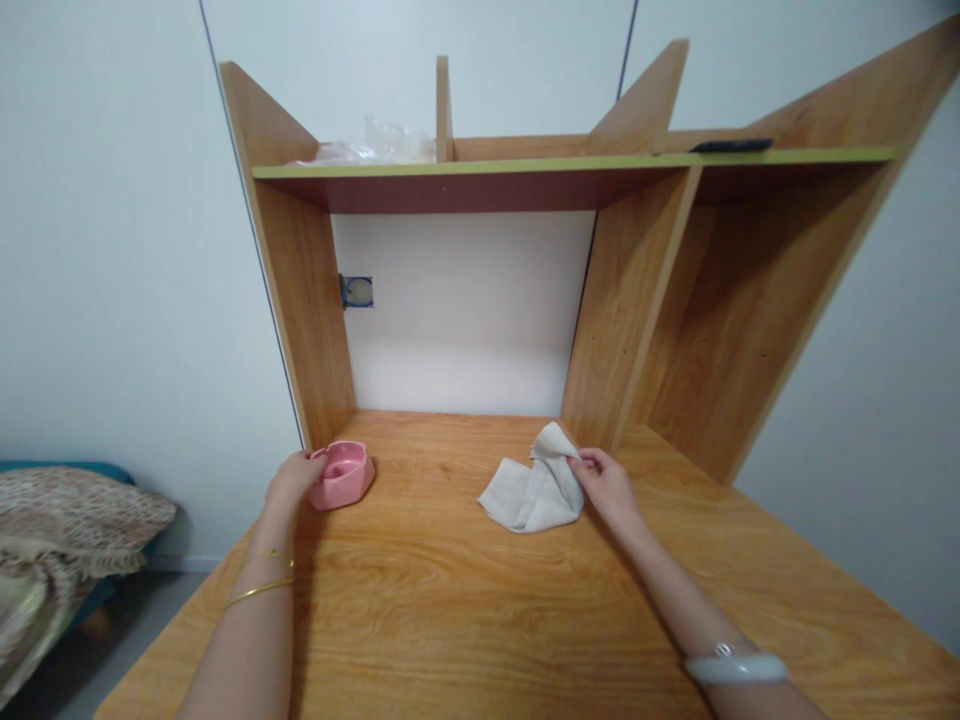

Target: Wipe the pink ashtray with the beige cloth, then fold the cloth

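Note:
At the left of the wooden desk (435,600), my left hand (296,478) grips the near-left rim of a pink angular bowl-like dish (349,482), which looks like an ashtray. Its thumb lies over the rim, and the fingers behind are hidden. Farther right, my right hand (604,480) pinches the upper right corner of a light grey cloth (529,492). That corner is lifted and folded, while the rest of the cloth lies crumpled on the desk.
A wooden shelf unit (645,300) rises from the back of the desk. On its upper shelf lie a clear plastic bag (375,145) and a flat black object (731,146). An open wall socket box (358,291) shows behind. A patterned blanket (67,530) lies at far left.

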Demonstrator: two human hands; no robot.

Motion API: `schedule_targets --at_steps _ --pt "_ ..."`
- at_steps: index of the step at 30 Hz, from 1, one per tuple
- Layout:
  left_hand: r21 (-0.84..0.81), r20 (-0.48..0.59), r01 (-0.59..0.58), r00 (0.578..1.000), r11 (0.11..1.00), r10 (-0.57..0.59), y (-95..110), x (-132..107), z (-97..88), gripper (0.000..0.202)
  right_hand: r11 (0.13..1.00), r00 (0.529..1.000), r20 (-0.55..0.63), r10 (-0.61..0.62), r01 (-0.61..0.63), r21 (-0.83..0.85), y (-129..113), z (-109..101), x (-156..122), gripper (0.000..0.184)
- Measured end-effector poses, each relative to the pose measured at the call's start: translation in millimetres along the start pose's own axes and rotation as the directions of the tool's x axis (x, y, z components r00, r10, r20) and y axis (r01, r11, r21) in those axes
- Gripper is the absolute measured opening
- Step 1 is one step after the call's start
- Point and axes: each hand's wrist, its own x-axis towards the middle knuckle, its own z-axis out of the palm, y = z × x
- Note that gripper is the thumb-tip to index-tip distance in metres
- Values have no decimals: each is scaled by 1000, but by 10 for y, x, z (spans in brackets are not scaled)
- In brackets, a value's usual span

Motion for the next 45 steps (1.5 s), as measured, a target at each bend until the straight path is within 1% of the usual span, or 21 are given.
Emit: schedule_targets --at_steps 4,7,9,12,15,18,20,22,24,26,28,31,33,35,37,41,43,45 --pt "57 14 2 1000 998 -3 39 -85 -48 24 1000 1000 16 12 -12 1 -24 -3 -13 31" --pt "59 16 -40 999 997 39 118 -142 -64 27 1000 1000 21 10 -10 -5 -54 0 -24 30" --pt "40 29 -85 996 996 83 205 -171 -38 28 1000 1000 19 8 -8 -11 -65 4 -28 29" --pt "-20 65 -156 985 988 157 383 -233 60 30 1000 1000 19 -3 4 -20 -63 16 -32 29" --pt "-108 123 -220 965 970 232 573 -349 213 31 998 999 32 -29 30 -49 -58 21 -43 28" --pt "-208 199 -264 931 942 305 716 -501 386 33 989 998 25 -62 65 -134 -71 3 -69 29" --pt "-274 247 -270 908 923 339 771 -589 492 35 970 995 3 -95 94 -223 -91 -15 -93 33" --pt "-330 286 -264 887 906 362 800 -651 582 34 938 991 -3 -137 129 -322 -115 -28 -118 35" --pt "-371 320 -251 869 894 377 812 -684 655 30 896 987 32 -156 156 -416 -139 -33 -144 33" --pt "-397 348 -237 855 887 384 816 -699 707 27 854 988 77 -136 157 -496 -169 -34 -168 32" --pt "-417 367 -224 845 881 388 816 -707 740 25 815 991 91 -102 136 -564 -211 -46 -190 34" --pt "-440 376 -211 840 873 392 814 -723 761 24 742 995 87 -48 94 -664 -319 -87 -219 42" --pt "-450 375 -206 840 869 393 812 -735 767 24 685 994 110 -15 90 -723 -414 -113 -240 48" --pt "-457 371 -205 840 865 395 812 -748 771 26 639 991 137 -8 110 -761 -506 -122 -264 53" --pt "-461 366 -209 840 862 400 814 -760 777 27 610 988 154 -13 130 -782 -575 -112 -289 54" --pt "-461 362 -221 838 860 409 819 -778 780 26 593 980 197 30 141 -793 -613 -97 -317 45" --pt "-456 365 -228 833 860 415 820 -780 775 26 583 980 188 66 115 -804 -609 -119 -315 42" --pt "-455 374 -235 825 859 424 820 -775 767 25 552 985 154 75 88 -829 -616 -159 -303 40"
